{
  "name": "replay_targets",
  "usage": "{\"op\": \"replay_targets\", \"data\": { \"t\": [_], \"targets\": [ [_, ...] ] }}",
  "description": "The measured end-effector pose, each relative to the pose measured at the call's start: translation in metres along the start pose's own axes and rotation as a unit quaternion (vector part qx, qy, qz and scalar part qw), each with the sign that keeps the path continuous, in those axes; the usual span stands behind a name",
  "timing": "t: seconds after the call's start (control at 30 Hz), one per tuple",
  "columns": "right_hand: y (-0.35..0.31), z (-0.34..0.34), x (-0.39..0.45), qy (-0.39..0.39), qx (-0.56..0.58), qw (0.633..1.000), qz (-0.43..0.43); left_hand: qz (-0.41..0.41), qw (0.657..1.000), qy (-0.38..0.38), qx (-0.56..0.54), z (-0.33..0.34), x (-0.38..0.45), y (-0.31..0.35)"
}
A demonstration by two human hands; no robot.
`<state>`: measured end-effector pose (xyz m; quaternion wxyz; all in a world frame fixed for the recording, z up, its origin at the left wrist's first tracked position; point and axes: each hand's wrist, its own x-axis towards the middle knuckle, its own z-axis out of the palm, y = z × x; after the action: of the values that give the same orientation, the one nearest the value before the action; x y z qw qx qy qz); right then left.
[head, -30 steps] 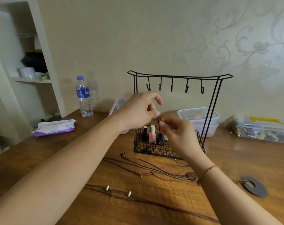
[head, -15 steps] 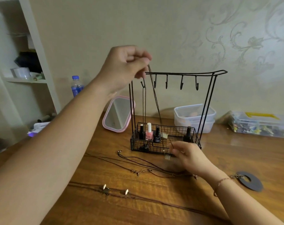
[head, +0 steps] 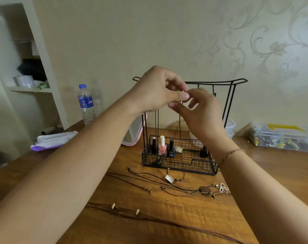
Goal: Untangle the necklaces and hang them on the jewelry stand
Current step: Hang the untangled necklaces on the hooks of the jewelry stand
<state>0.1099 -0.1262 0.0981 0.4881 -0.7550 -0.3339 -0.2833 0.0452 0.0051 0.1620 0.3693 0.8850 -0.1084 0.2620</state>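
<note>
A black wire jewelry stand with a row of hooks and a mesh basket stands on the wooden table. In front of its top bar my left hand and my right hand meet, and both pinch the top of a thin dark cord necklace. The cord hangs down to a small square pendant by the basket's front. Another dark cord hangs at the stand's left side. Several brown cord necklaces lie loose on the table, one with a flower pendant.
Nail polish bottles stand in the basket. A water bottle and a wipes pack are at the left, a pink-rimmed mirror behind the stand, plastic boxes at the right, white shelves far left.
My right hand rose from the table by the basket to the top bar and joined my left hand on the cord. My left hand came down and right a little.
</note>
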Motion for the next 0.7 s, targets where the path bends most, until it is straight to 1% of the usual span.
{"op": "replay_targets", "data": {
  "t": [0.07,0.13,0.2,0.27,0.3,0.33,0.4,0.47,0.5,0.53,0.6,0.7],
  "targets": [
    [0.002,0.0,0.004,-0.019,-0.008,1.0,-0.01,-0.009,1.0,-0.008,0.017,-0.005,0.0,-0.001],
    [0.001,-0.002,0.006,-0.063,0.006,0.998,-0.014,-0.016,0.998,-0.017,0.053,-0.01,0.001,-0.003],
    [0.002,-0.005,0.007,-0.106,0.039,0.994,-0.003,-0.009,0.994,-0.001,0.113,-0.012,0.003,-0.007],
    [0.002,-0.008,0.008,-0.135,0.099,0.986,0.016,-0.007,0.988,0.009,0.155,-0.012,0.004,-0.011],
    [0.002,-0.008,0.009,-0.134,0.135,0.981,0.036,-0.012,0.988,0.007,0.151,-0.011,0.005,-0.015],
    [0.003,-0.007,0.009,-0.116,0.149,0.98,0.056,-0.024,0.992,0.005,0.125,-0.011,0.005,-0.019],
    [0.009,-0.004,0.012,-0.067,0.123,0.987,0.081,-0.059,0.997,0.014,0.044,-0.012,0.006,-0.03],
    [0.013,-0.001,0.015,-0.064,0.103,0.987,0.101,-0.08,0.996,0.042,-0.017,-0.01,0.007,-0.039],
    [0.014,0.001,0.016,-0.071,0.099,0.987,0.101,-0.08,0.995,0.053,-0.023,-0.008,0.007,-0.043],
    [0.014,0.003,0.016,-0.073,0.089,0.989,0.093,-0.074,0.995,0.06,-0.014,-0.007,0.007,-0.046],
    [0.013,0.007,0.019,-0.065,0.068,0.993,0.073,-0.055,0.996,0.064,0.037,-0.005,0.007,-0.05],
    [0.011,0.011,0.026,-0.065,0.065,0.994,0.062,-0.037,0.995,0.044,0.087,-0.004,0.005,-0.051]
  ]
}}
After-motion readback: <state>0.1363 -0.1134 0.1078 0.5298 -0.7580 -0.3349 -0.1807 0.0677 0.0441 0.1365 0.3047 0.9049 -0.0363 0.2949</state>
